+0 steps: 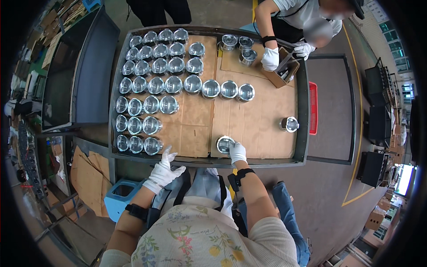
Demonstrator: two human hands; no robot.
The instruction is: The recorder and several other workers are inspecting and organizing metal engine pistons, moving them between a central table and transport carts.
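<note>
My right hand [239,154], in a white glove, grips a shiny metal piston [224,145] near the front edge of the cardboard-covered table. White-gloved too, my left hand [164,171] hovers at the front rim with its fingers spread and nothing in them. Closest to it stands a piston [153,146] at the front end of several rows of pistons on the table's left half. One row of pistons [211,89] reaches toward the middle. A single piston [290,124] stands by the right rim.
A raised dark metal rim [209,163] borders the table. Across it, a co-worker's gloved hands [270,59] are at an open cardboard box [279,81], near three pistons [247,56]. A red basket [313,108] sits beyond the right rim; a blue stool [120,196] stands at lower left.
</note>
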